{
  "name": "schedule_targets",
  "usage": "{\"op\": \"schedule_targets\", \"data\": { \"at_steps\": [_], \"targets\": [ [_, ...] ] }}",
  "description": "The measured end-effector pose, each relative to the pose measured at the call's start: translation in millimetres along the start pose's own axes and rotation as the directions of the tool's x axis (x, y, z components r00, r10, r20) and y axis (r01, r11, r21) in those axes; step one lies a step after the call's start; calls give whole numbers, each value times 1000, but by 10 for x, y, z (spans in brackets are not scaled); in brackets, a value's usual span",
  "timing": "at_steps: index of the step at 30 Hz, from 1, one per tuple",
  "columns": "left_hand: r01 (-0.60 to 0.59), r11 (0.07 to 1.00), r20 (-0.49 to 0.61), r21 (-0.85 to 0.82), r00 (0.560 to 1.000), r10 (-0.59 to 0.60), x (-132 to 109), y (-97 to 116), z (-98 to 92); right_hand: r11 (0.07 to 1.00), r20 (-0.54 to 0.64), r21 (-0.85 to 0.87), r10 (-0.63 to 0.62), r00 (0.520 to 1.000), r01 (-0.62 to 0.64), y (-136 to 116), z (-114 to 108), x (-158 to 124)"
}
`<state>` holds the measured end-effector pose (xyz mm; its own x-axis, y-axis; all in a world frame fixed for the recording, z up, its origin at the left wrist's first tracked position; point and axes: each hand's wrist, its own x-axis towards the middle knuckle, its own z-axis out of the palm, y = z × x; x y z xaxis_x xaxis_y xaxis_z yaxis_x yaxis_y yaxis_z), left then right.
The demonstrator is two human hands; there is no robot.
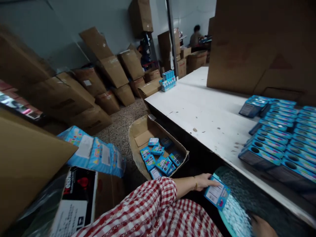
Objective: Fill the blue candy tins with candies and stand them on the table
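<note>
My left hand (206, 181) grips a small blue printed box (215, 194), its white label panel facing up. The box is over the edge of a teal tub (223, 215) filled with many small pale-blue pieces (234, 210). At the tub's right side is my right hand (263, 227), low in the view and smeared by motion; its fingers cannot be made out. Left of the tub, an open cardboard carton (142, 131) holds several loose blue boxes (163, 163) of the same look, lying in different directions.
A white table (187, 108) runs along the right. Rows of blue boxes with dark round openings (269, 144) stand on it, before a big carton (259, 49). Film-wrapped blue packs (92, 149) lie at left. Stacked cartons (111, 72) line the wall; another person (196, 38) sits far back.
</note>
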<state>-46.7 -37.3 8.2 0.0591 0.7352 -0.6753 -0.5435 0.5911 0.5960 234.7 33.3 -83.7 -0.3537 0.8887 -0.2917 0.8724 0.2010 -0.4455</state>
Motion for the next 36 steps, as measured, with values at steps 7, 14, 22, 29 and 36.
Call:
{"op": "schedule_targets", "data": {
  "at_steps": [7, 14, 22, 29, 36],
  "targets": [
    [0, 994, 9, -109, 1000, 1, -128, -68, -77, 993, 20, 98, 63, 998, -64, 39, 119, -165],
    [46, 997, -1, -64, 999, -46, -277, -220, -161, 977, 2, 201, 76, 997, -75, -143, 283, -299],
    [-114, 963, 64, 244, 993, 101, -618, 57, -159, 837, -59, 545, 109, 992, -60, -567, -28, -359],
    [-484, 592, 228, 644, 861, 455, -454, 327, -21, 777, -26, 604, 240, 971, -176, -481, -403, -573],
    [-616, 336, 411, 712, 754, 513, -121, 208, 350, 840, -51, 535, 142, 989, -93, -556, -1120, -846]
  ]
}}
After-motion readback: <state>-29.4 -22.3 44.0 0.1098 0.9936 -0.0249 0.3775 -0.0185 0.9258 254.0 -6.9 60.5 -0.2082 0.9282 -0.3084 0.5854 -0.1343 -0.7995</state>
